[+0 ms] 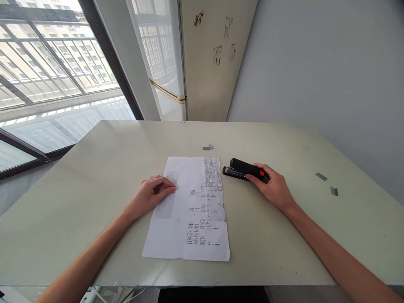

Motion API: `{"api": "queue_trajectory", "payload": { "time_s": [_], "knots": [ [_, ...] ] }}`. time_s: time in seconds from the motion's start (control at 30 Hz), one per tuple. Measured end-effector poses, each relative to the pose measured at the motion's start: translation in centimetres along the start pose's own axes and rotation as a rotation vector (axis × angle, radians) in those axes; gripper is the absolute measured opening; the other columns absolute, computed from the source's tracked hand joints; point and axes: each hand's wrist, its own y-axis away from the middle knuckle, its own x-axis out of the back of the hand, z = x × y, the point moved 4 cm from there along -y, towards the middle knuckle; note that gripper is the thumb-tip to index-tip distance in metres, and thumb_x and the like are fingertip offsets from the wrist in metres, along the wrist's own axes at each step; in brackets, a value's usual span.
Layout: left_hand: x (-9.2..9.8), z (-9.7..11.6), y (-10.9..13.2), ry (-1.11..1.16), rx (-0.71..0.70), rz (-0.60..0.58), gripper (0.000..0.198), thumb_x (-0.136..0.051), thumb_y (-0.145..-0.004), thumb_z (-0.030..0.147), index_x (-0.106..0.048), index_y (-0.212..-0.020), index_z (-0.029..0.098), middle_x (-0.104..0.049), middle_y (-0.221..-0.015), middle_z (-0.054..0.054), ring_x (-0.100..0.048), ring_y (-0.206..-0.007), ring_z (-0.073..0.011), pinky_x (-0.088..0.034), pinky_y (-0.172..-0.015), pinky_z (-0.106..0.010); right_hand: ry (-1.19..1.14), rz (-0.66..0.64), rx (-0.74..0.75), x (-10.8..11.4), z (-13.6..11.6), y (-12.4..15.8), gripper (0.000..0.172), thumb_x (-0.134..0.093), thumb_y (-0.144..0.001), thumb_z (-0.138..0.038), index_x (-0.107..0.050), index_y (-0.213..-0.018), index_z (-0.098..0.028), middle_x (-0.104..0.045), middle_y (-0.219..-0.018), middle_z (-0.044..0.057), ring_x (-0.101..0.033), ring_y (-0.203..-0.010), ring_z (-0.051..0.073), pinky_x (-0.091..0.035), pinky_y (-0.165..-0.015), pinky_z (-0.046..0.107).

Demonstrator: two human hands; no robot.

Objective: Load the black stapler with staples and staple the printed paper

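Note:
A white printed paper (195,210) lies flat on the table in front of me. Rows of small silvery marks that look like staples (213,174) cover its upper right part. My left hand (154,191) rests on the paper's left side, thumb and fingertips drawn together; I cannot make out whether anything is between them. Just right of the paper, my right hand (271,185) grips the rear of a black stapler (244,167) with a red spot on its side. The stapler's nose points left, close to the paper's edge but apart from it.
Short grey staple strips (206,147) lie beyond the paper, with another strip (321,176) and a grey piece (333,191) to the right. The pale table (78,202) meets a grey wall on the right. A fridge (208,84) and a window stand behind.

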Motion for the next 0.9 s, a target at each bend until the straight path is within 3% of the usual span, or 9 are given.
{"api": "queue_trajectory", "payload": {
  "time_s": [0.37,0.6,0.7,0.8,0.9],
  "knots": [
    [1.2,-0.5,4.1,-0.094,-0.236,-0.122,0.015,-0.068,-0.101,0.038,-0.072,-0.100,0.024,-0.068,-0.084,0.002,-0.062,-0.079,-0.0152,-0.046,-0.084,-0.030,-0.110,-0.047,0.164,-7.4,-4.8,-5.3,0.045,-0.072,-0.088,-0.060,-0.071,-0.115,-0.024,-0.077,-0.103,0.006,-0.068,-0.093,0.025,-0.055,-0.090,0.041],
    [1.1,0.2,6.0,-0.125,-0.225,-0.141,0.011,-0.068,-0.101,0.035,-0.071,-0.100,0.024,-0.069,-0.086,0.001,-0.062,-0.078,-0.0159,-0.044,-0.084,-0.032,-0.158,-0.138,0.316,-13.1,-9.0,-7.8,0.041,-0.067,-0.092,-0.058,-0.070,-0.115,-0.024,-0.077,-0.110,0.008,-0.070,-0.100,0.027,-0.055,-0.097,0.044],
    [0.8,0.4,6.2,-0.127,-0.232,-0.138,0.010,-0.067,-0.102,0.034,-0.070,-0.101,0.024,-0.067,-0.085,0.001,-0.061,-0.077,-0.0156,-0.043,-0.085,-0.032,-0.148,-0.140,0.379,-12.9,-10.1,-6.7,0.044,-0.065,-0.096,-0.053,-0.065,-0.129,-0.025,-0.072,-0.129,0.010,-0.067,-0.118,0.029,-0.053,-0.106,0.046],
    [0.3,0.9,6.1,-0.134,-0.238,-0.132,0.009,-0.066,-0.103,0.033,-0.069,-0.102,0.024,-0.066,-0.085,0.001,-0.060,-0.078,-0.0156,-0.042,-0.084,-0.032,-0.113,-0.106,0.425,-10.5,-10.0,-3.5,0.043,-0.055,-0.103,-0.046,-0.057,-0.142,-0.028,-0.064,-0.144,0.010,-0.058,-0.138,0.029,-0.047,-0.118,0.050],
    [-0.9,2.1,5.5,-0.117,-0.259,-0.150,0.010,-0.063,-0.104,0.033,-0.068,-0.103,0.024,-0.066,-0.086,0.000,-0.060,-0.080,-0.0166,-0.041,-0.084,-0.032,-0.026,-0.253,0.426,-8.1,-8.9,1.1,0.036,-0.051,-0.106,-0.044,-0.060,-0.139,-0.033,-0.064,-0.147,0.007,-0.057,-0.142,0.029,-0.049,-0.119,0.052]
  ]
}}
